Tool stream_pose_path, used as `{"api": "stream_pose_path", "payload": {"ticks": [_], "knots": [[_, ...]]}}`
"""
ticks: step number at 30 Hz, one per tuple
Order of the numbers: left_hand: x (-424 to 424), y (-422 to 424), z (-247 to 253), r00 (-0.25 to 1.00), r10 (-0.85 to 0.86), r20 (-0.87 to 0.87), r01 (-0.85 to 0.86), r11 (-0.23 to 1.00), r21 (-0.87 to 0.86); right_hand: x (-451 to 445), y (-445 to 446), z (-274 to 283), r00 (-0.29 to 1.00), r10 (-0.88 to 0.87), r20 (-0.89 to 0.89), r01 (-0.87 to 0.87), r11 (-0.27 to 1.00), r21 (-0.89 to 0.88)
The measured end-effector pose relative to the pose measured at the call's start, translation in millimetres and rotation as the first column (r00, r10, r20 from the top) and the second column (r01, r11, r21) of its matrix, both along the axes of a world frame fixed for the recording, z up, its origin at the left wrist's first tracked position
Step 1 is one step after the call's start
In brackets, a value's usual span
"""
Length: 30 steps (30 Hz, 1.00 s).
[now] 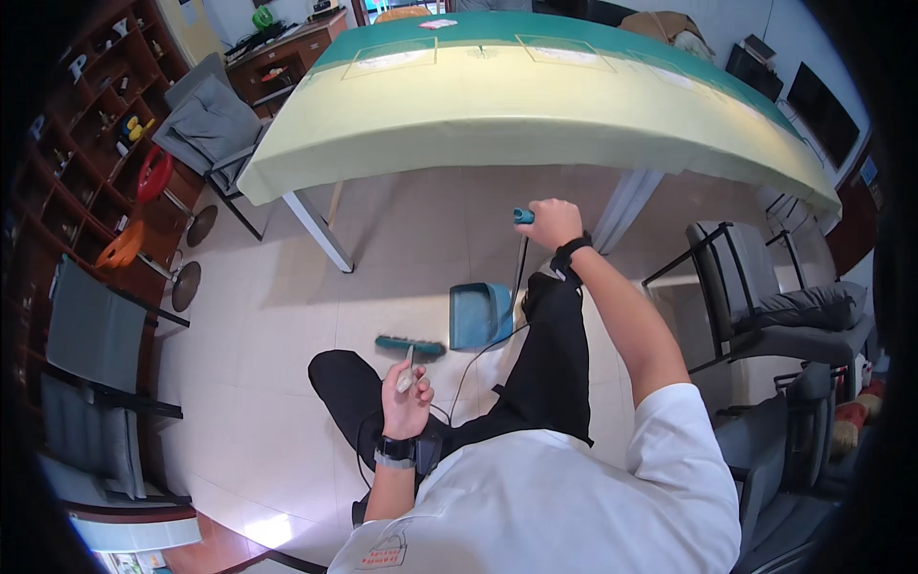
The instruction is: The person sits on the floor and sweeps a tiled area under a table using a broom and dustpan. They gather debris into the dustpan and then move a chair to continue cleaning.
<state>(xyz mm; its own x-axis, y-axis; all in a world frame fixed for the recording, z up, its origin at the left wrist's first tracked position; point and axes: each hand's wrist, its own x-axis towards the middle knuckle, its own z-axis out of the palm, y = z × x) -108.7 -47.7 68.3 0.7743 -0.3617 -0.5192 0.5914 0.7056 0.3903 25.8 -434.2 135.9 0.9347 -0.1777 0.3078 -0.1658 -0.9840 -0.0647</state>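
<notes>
My left hand (406, 402) is curled around the pale handle (405, 380) of a broom, low in front of my body. The broom's green head (410, 346) rests on the tiled floor just beyond that hand. Farther forward, my right hand (554, 224) grips the teal end of a long dustpan handle (521, 262). At the bottom of that handle the blue dustpan (477, 316) lies on the floor, right of the broom head, with a small gap between them. Its open side faces the broom.
A long table (466, 107) with a yellow and green cloth stands ahead; its metal leg (319, 229) comes down front left. Grey chairs (760, 294) flank me on the right and left. Bar stools (154, 176) stand by a wooden shelf (93, 129). A thin cable (466, 369) hangs near my legs.
</notes>
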Motion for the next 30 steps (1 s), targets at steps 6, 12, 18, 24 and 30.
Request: {"api": "stream_pose_path", "payload": {"ticks": [6,12,18,24,30], "knots": [[-0.7,12.0,-11.1,0.991,0.093,0.100,-0.106,0.984,0.143,5.7,5.3,4.5,1.000,0.008,-0.024,-0.008,1.000,0.004],[-0.8,7.1,6.4,0.955,0.150,0.255,-0.221,0.935,0.277,10.6,-7.4,3.4,1.000,0.016,-0.002,-0.016,1.000,-0.002],[2.9,5.3,2.8,0.933,0.219,0.284,-0.289,0.928,0.235,14.4,-8.2,1.2,1.000,0.007,0.031,-0.007,1.000,0.000],[38.1,-6.0,-1.3,0.931,-0.002,0.364,-0.219,0.796,0.564,22.5,-13.1,-2.3,0.992,0.011,0.129,-0.013,1.000,0.012],[83.8,-31.5,12.6,0.843,-0.330,0.426,-0.401,0.145,0.905,17.1,-6.8,-5.8,0.976,0.017,0.216,-0.015,1.000,-0.012]]}}
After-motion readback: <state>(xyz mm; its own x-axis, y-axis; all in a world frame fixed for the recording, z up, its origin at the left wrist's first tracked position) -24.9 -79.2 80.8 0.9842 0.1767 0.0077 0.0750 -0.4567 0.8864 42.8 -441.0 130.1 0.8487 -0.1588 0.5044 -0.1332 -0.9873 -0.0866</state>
